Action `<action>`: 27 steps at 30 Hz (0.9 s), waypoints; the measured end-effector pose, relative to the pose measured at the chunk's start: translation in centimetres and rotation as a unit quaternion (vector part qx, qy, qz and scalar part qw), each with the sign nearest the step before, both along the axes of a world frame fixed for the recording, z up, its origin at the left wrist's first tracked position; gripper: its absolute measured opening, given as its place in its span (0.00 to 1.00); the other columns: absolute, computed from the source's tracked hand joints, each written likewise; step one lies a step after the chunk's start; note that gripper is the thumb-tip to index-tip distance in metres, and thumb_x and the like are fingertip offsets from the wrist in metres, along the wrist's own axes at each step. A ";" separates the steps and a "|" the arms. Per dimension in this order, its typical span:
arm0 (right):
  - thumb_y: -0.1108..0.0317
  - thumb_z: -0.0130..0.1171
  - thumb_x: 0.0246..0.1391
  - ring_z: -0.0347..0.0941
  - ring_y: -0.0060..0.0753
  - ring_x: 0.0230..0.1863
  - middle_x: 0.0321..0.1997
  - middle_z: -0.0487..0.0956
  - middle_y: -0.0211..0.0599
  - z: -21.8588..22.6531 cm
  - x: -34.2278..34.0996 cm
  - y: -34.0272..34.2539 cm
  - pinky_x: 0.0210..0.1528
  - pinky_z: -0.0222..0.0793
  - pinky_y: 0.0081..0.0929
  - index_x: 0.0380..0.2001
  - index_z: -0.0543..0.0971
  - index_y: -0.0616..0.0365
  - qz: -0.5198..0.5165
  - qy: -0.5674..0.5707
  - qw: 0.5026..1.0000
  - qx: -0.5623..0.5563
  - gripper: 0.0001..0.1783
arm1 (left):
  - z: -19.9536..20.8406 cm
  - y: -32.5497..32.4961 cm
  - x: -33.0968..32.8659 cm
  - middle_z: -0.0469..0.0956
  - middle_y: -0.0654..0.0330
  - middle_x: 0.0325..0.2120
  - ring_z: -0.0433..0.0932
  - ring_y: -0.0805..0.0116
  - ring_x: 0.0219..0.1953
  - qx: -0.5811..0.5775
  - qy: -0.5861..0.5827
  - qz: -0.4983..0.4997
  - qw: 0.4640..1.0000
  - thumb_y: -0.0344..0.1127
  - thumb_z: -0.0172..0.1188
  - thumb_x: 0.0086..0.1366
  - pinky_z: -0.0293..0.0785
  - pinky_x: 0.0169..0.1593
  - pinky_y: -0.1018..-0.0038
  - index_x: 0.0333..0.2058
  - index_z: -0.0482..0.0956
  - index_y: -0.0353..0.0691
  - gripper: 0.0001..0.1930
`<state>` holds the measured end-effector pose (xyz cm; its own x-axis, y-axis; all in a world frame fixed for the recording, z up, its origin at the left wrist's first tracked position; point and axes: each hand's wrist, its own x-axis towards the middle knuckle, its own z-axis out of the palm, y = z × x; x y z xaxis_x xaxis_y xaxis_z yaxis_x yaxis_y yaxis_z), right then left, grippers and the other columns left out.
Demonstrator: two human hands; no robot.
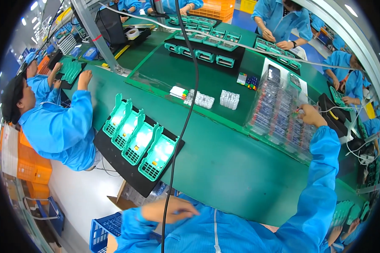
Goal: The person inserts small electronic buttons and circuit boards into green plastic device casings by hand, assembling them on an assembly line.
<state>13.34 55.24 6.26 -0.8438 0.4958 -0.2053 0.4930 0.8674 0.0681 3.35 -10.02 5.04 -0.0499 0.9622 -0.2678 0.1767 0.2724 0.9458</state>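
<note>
Right hand [313, 116] stretched far forward on a blue-sleeved arm, fingertips bunched at the near edge of the clear blister trays [274, 105]. Possibly pinched on a small part there; too small to confirm. Left hand [173, 209] held back against the chest, fingers loosely curled, blurred; cannot tell whether holding anything. Hands well apart, one near the body and one at full reach.

Blister trays stacked along the right side of the green table [223, 160], rows of small dark parts in their pockets. Black cable [185, 126] hanging down the middle of view, passing just beside the left hand. Black mat [114, 154] to the left front, carrying four green housings [144, 141] side by side, open faces up, apart from both hands.

Step judged: picking one small part from the tray pockets. Next move, as judged: needs a fine fingertip pinch and a straight lift clear of the pocket wall, without dragging neighbouring parts or tilting the stack.

Further out: clear packs [229, 99] mid-table; co-worker's blue sleeve [63, 126] at the left edge, busy with a separate mat.
</note>
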 end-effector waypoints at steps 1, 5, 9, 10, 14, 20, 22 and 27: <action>0.60 0.73 0.55 0.76 0.57 0.61 0.54 0.83 0.54 0.5 0.1 -0.3 0.66 0.57 0.55 0.56 0.80 0.55 -0.029 0.003 0.999 -0.041 0.26 | 1.3 -2.0 -2.0 0.87 0.52 0.43 0.86 0.61 0.43 -0.031 -0.009 0.030 0.999 0.33 0.64 0.69 0.82 0.48 0.66 0.52 0.86 0.40 0.14; 0.65 0.73 0.53 0.76 0.56 0.60 0.53 0.83 0.51 0.1 2.7 2.2 0.66 0.62 0.52 0.56 0.80 0.56 -0.031 0.054 0.993 -0.096 0.26 | 1.2 -9.5 -11.0 0.87 0.59 0.34 0.85 0.71 0.35 -0.020 -0.010 0.339 0.941 0.22 0.62 0.65 0.81 0.39 0.74 0.46 0.85 0.36 0.11; 0.77 0.68 0.56 0.74 0.51 0.64 0.61 0.77 0.51 2.8 1.2 0.0 0.63 0.72 0.41 0.61 0.75 0.60 -0.016 0.147 0.981 -0.125 0.29 | -3.9 -15.5 -22.4 0.81 0.51 0.47 0.81 0.55 0.48 -0.021 0.531 0.490 0.691 0.38 0.74 0.63 0.77 0.52 0.65 0.53 0.80 0.36 0.23; 0.78 0.67 0.56 0.72 0.52 0.66 0.64 0.75 0.53 3.3 1.6 0.4 0.63 0.71 0.42 0.63 0.74 0.61 -0.034 0.165 0.979 -0.114 0.30 | -5.2 -15.6 -24.4 0.78 0.48 0.53 0.77 0.50 0.55 -0.081 0.553 0.496 0.664 0.45 0.75 0.61 0.73 0.58 0.61 0.59 0.77 0.38 0.31; 0.67 0.64 0.64 0.70 0.59 0.67 0.66 0.73 0.55 3.3 -1.1 1.1 0.67 0.67 0.45 0.67 0.72 0.63 -0.072 0.142 0.980 -0.122 0.30 | -13.6 -19.1 -29.5 0.69 0.48 0.65 0.68 0.41 0.66 -0.175 0.473 0.569 0.650 0.68 0.69 0.59 0.61 0.69 0.50 0.72 0.68 0.52 0.47; 0.58 0.63 0.68 0.69 0.53 0.68 0.68 0.73 0.52 2.3 -1.5 3.4 0.66 0.63 0.46 0.68 0.70 0.64 -0.158 0.157 0.948 -0.227 0.32 | -11.5 -13.4 -25.7 0.72 0.52 0.58 0.70 0.45 0.60 -0.199 0.503 0.583 0.606 0.67 0.68 0.61 0.62 0.65 0.47 0.64 0.78 0.58 0.36; 0.58 0.61 0.68 0.68 0.53 0.69 0.70 0.72 0.52 2.3 -3.5 2.9 0.66 0.63 0.45 0.68 0.70 0.63 -0.190 0.082 0.950 -0.236 0.31 | -12.1 -13.1 -23.5 0.72 0.51 0.55 0.69 0.44 0.59 -0.205 0.519 0.593 0.581 0.68 0.65 0.63 0.62 0.63 0.45 0.64 0.78 0.58 0.35; 0.53 0.59 0.70 0.71 0.55 0.69 0.68 0.75 0.53 -3.1 -0.9 8.6 0.72 0.55 0.50 0.73 0.66 0.54 -0.183 0.198 0.945 -0.187 0.34 | -11.6 -4.1 -18.2 0.71 0.48 0.46 0.69 0.45 0.51 -0.172 0.589 0.548 0.568 0.67 0.65 0.63 0.66 0.53 0.47 0.62 0.77 0.45 0.38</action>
